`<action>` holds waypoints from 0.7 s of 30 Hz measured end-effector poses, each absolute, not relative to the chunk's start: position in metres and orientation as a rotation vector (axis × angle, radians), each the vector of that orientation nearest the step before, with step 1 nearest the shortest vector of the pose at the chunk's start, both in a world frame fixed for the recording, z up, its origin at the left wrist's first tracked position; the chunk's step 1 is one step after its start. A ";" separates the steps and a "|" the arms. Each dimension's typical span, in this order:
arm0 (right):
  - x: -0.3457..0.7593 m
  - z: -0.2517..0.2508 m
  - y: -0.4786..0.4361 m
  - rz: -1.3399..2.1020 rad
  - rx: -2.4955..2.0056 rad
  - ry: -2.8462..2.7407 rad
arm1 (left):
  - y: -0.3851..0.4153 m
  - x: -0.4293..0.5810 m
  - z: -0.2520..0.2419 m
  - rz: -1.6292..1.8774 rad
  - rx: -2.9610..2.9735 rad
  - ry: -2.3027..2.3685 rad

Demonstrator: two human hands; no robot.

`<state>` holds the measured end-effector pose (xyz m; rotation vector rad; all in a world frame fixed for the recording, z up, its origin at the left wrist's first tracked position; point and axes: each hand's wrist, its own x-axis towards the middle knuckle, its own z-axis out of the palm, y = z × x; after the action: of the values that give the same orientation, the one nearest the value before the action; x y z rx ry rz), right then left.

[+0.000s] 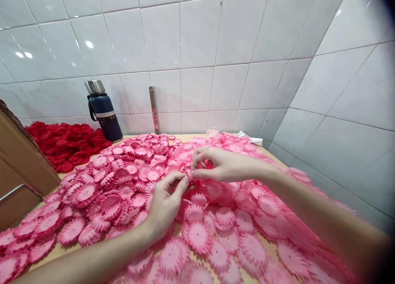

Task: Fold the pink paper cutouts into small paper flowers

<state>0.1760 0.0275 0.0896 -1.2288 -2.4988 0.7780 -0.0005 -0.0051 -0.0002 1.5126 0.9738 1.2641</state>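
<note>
Several pink fabric flower pieces (129, 181) with fringed edges cover the wooden table (61, 251). My left hand (165, 202) rests on the pile near the middle, its fingers curled and pinched on a pink flower piece. Just above and to the right, my right hand (222, 165) hovers with thumb and fingers pinched on the same small pink piece (189, 174). The fingertips of both hands almost touch. What exactly lies between them is partly hidden.
A heap of red flower pieces (64, 144) lies at the back left beside a dark blue flask (105, 111). A brown cardboard box (21, 165) stands at the left edge. White tiled walls (216, 49) close the back and right. A metal strip (153, 107) leans on the wall.
</note>
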 end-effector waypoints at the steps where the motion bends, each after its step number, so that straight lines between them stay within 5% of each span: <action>1: 0.176 0.090 0.028 0.782 -1.230 -2.495 | -0.005 -0.001 -0.001 1.268 1.520 0.975; 21: 0.171 0.090 0.023 0.751 -1.193 -2.524 | -0.005 -0.001 -0.001 1.249 1.487 1.020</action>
<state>0.1711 0.0231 0.0903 -1.1927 -2.5236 0.7512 -0.0006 -0.0052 -0.0006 1.4869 1.0201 1.2487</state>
